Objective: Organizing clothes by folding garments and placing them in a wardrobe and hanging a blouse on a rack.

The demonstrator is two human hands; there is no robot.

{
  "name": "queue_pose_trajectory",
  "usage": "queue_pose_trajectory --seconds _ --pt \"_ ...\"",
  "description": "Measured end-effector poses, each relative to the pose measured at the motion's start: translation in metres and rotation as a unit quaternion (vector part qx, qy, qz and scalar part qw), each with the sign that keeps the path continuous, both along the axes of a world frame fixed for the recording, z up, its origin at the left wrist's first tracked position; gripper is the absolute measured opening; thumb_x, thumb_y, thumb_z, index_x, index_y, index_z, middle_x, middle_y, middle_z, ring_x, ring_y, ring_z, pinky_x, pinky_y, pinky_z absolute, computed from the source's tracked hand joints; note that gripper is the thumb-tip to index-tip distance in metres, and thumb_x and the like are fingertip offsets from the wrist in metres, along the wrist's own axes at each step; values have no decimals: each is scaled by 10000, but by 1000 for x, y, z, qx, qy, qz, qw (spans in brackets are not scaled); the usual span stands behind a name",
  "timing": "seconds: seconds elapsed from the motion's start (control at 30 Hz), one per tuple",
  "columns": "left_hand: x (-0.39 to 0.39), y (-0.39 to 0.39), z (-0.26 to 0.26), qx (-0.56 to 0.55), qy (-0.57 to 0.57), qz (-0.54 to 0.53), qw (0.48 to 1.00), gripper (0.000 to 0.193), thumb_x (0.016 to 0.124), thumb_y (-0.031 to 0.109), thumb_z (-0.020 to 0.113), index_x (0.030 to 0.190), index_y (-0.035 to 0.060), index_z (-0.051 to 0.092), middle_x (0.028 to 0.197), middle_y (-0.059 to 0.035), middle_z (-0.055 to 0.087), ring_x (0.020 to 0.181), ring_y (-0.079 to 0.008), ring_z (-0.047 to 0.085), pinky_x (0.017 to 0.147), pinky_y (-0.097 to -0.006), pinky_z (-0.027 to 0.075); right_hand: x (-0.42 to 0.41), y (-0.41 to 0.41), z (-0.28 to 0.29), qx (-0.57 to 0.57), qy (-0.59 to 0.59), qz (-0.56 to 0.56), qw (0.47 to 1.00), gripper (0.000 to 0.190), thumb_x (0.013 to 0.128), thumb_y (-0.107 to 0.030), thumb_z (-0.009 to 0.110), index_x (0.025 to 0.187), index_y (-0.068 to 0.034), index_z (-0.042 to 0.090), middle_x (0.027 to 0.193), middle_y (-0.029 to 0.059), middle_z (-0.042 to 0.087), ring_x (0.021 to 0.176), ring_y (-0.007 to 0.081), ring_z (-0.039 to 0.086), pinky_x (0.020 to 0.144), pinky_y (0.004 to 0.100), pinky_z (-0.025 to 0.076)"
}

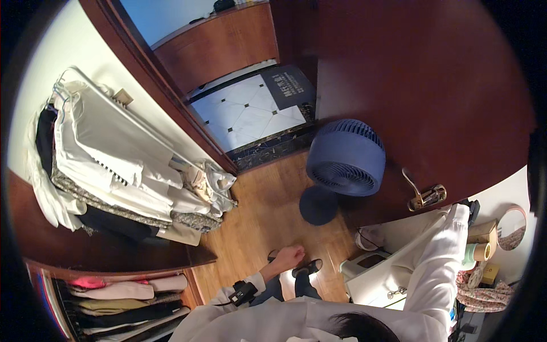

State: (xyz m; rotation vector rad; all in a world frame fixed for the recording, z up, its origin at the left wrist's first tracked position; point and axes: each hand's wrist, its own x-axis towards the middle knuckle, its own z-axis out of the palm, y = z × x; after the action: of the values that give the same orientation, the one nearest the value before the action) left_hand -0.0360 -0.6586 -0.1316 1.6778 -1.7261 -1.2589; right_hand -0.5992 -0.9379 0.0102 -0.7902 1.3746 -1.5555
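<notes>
My left hand (292, 255) hangs before my body above the wood floor, its fingers curled in, with nothing seen in it. A black device (242, 293) is strapped on that wrist over a white sleeve. My right arm (440, 256) reaches out over a white cabinet (376, 284) with its sleeve ending near the door's lower edge; the hand itself is hidden. A dark blue fan (346, 158) on a round base stands on the floor beside the dark red door (410, 85), near its metal handle (427, 197).
White clothes (119, 149) hang on a metal rack at left. Folded clothes (128, 290) fill a shelf below. A doorway with white tiles (248, 115) and a dark mat (288, 85) lies ahead. On the right stand a round mirror (511, 228), a green jar (469, 256) and patterned cloth (483, 295).
</notes>
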Motion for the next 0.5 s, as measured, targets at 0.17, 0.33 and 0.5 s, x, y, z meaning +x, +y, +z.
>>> queue_pose_trajectory --seconds 0.17,0.33,0.5 --pt "0 15 -6 3 -31 -39 999 241 872 260 542 954 41 598 835 -183 639 764 -340 636 681 -417 498 -7 -2 11 -10 13 4 1000 264 863 -258 528 963 -26 603 839 70 618 688 147 568 548 299 440" --pt "1 30 1 -16 -19 -4 1000 224 864 256 540 909 42 589 829 -195 631 793 -379 616 686 -446 484 -12 -2 23 -17 37 10 999 255 862 -251 521 953 -28 604 835 72 615 687 147 563 544 305 434" --pt "18 41 15 -43 -44 -13 998 225 855 260 526 860 42 583 813 -207 624 784 -392 604 687 -478 471 -30 -9 44 -40 94 16 995 247 862 -244 514 944 -29 605 830 74 611 686 147 559 540 311 428"
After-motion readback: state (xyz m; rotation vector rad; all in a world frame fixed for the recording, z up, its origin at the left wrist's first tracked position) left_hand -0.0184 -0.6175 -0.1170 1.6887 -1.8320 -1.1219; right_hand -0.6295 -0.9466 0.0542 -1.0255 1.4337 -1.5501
